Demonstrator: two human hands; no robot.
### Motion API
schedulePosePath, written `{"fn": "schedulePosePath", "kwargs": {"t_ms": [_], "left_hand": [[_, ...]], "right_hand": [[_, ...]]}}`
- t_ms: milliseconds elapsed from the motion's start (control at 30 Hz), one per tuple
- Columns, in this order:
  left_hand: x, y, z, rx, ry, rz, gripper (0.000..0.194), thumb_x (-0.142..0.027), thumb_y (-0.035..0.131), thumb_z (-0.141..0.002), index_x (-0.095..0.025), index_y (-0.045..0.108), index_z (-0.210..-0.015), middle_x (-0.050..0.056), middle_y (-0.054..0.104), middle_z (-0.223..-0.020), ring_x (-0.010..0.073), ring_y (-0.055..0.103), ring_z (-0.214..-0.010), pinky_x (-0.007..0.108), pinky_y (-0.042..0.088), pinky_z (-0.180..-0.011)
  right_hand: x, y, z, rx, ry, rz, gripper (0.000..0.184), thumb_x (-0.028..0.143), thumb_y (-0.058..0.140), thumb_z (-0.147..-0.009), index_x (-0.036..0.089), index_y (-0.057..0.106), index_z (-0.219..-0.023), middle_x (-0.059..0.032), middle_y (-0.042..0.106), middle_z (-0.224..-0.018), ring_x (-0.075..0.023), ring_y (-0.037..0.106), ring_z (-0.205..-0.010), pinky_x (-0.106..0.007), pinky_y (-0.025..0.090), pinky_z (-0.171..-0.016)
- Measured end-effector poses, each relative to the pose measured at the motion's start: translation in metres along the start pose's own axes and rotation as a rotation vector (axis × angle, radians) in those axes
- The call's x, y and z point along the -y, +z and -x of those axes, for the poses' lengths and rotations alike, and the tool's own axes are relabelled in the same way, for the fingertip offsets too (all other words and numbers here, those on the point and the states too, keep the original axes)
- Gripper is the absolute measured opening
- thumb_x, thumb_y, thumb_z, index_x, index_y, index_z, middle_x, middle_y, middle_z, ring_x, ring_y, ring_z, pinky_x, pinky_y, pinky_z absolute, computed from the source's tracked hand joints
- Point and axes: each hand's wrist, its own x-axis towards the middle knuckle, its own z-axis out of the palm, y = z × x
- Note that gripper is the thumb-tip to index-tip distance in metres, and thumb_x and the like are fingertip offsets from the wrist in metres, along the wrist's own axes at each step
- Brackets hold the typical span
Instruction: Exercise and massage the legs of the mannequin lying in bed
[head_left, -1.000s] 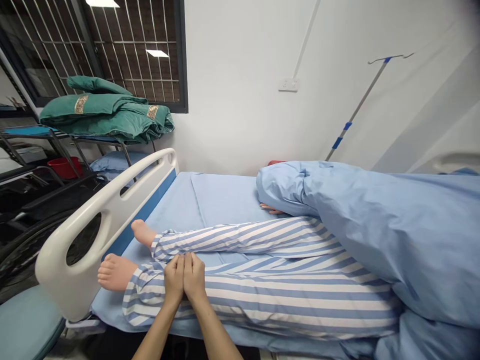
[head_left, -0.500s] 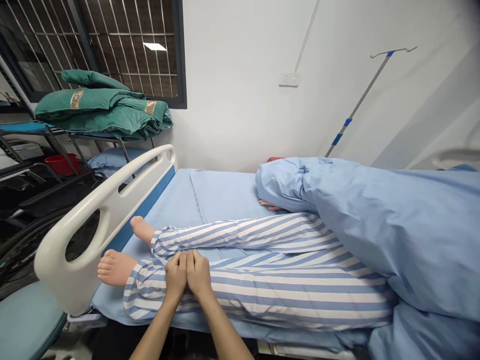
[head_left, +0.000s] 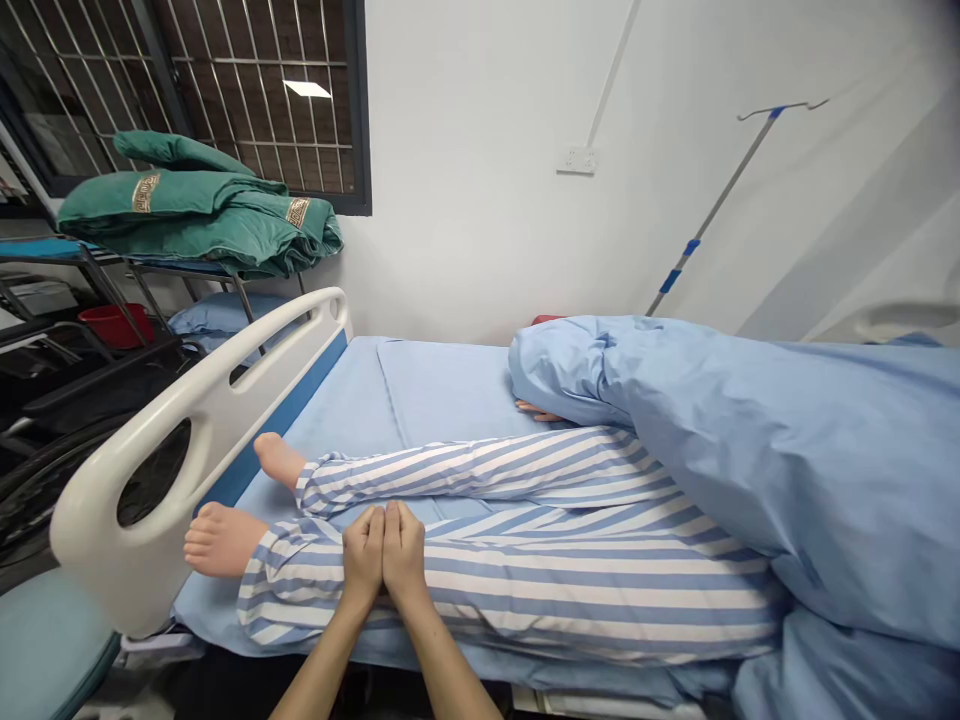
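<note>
Head view: I log my left hand [head_left: 363, 556] and right hand [head_left: 404, 554] lying flat side by side, fingers extended, holding nothing, on the manikin's striped trouser leg [head_left: 570, 590], near its bare foot [head_left: 221, 540]. Step in hand appears to be contact only; the next move calls for a firm hold. Farther along, a blue duvet [head_left: 787, 480] covers the rest.

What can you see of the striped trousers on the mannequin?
The striped trousers are blue and white, of soft-looking cloth, and cover both legs of the mannequin, lying on the blue sheet. The cuffs stop above the bare feet; the upper ends go under a blue quilt. The left hand and right hand rest side by side on the nearer leg.
</note>
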Motion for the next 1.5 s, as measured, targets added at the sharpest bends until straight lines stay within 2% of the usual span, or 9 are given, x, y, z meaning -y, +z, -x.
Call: {"fn": "schedulePosePath", "kwargs": {"t_ms": [200,367,533,767,900,1067,1300,1500], "left_hand": [[0.002,-0.002,-0.002,0.013,0.042,-0.04,0.033,-0.04,0.037,-0.083,-0.018,0.048,-0.06,0.0,0.053,-0.059,0.0129,0.046,-0.058,0.024,0.036,-0.058],[0.0,0.0,0.001,0.01,0.049,-0.052,0.035,-0.041,0.037,-0.083,-0.019,0.043,-0.056,-0.003,0.046,-0.052,0.0112,0.041,-0.053,0.023,0.033,-0.054],[-0.001,0.001,0.003,0.026,0.047,-0.079,0.032,-0.037,0.041,-0.081,-0.019,0.039,-0.054,-0.004,0.042,-0.049,0.0105,0.039,-0.051,0.023,0.031,-0.053],[-0.023,0.018,0.003,0.019,-0.016,-0.021,0.034,-0.039,0.039,-0.082,-0.019,0.04,-0.054,-0.003,0.045,-0.052,0.0113,0.041,-0.053,0.023,0.033,-0.053],[-0.019,0.024,0.006,0.025,-0.002,-0.037,0.032,-0.038,0.04,-0.081,-0.019,0.041,-0.055,-0.003,0.045,-0.051,0.0114,0.04,-0.052,0.024,0.032,-0.053],[-0.01,0.022,0.007,0.038,0.028,-0.085,0.033,-0.039,0.039,-0.082,-0.019,0.042,-0.056,-0.003,0.046,-0.051,0.0118,0.04,-0.052,0.024,0.03,-0.054],[-0.011,0.024,0.011,0.045,0.037,-0.094,0.034,-0.04,0.038,-0.082,-0.02,0.041,-0.055,-0.004,0.042,-0.049,0.0112,0.038,-0.051,0.025,0.028,-0.054],[-0.013,0.027,0.011,0.074,0.039,-0.11,0.035,-0.039,0.04,-0.082,-0.019,0.036,-0.053,-0.005,0.038,-0.047,0.0099,0.035,-0.048,0.024,0.026,-0.052]], "right_hand": [[0.013,-0.01,-0.004,0.068,-0.023,0.152,0.034,0.033,0.029,-0.09,0.019,0.041,-0.061,0.0004,0.049,-0.055,-0.012,0.044,-0.052,-0.024,0.026,-0.052],[0.016,-0.026,-0.002,0.18,-0.129,0.348,0.033,0.033,0.03,-0.091,0.019,0.046,-0.065,-0.0002,0.052,-0.056,-0.0122,0.044,-0.052,-0.026,0.021,-0.052],[0.002,-0.025,0.002,0.116,-0.103,0.294,0.034,0.031,0.03,-0.09,0.019,0.047,-0.063,0.0003,0.05,-0.052,-0.0119,0.042,-0.049,-0.026,0.021,-0.051],[-0.004,-0.03,-0.004,0.027,-0.045,0.019,0.037,0.035,0.031,-0.09,0.019,0.042,-0.059,0.0019,0.046,-0.053,-0.011,0.041,-0.051,-0.023,0.027,-0.049],[-0.005,-0.032,-0.002,0.019,-0.012,-0.02,0.035,0.036,0.032,-0.089,0.019,0.039,-0.06,0.0028,0.044,-0.054,-0.0105,0.04,-0.052,-0.023,0.028,-0.051],[0.0,-0.031,0.0,0.019,-0.014,0.008,0.034,0.035,0.033,-0.089,0.019,0.039,-0.06,0.0024,0.046,-0.054,-0.011,0.042,-0.051,-0.023,0.028,-0.051],[0.007,-0.052,-0.003,0.107,-0.112,0.265,0.034,0.034,0.034,-0.09,0.019,0.047,-0.062,-0.0002,0.051,-0.053,-0.0127,0.043,-0.05,-0.027,0.02,-0.051],[-0.003,-0.049,0.005,0.004,-0.096,0.237,0.035,0.032,0.031,-0.091,0.019,0.047,-0.063,0.001,0.048,-0.051,-0.0123,0.042,-0.048,-0.027,0.021,-0.05]]}}
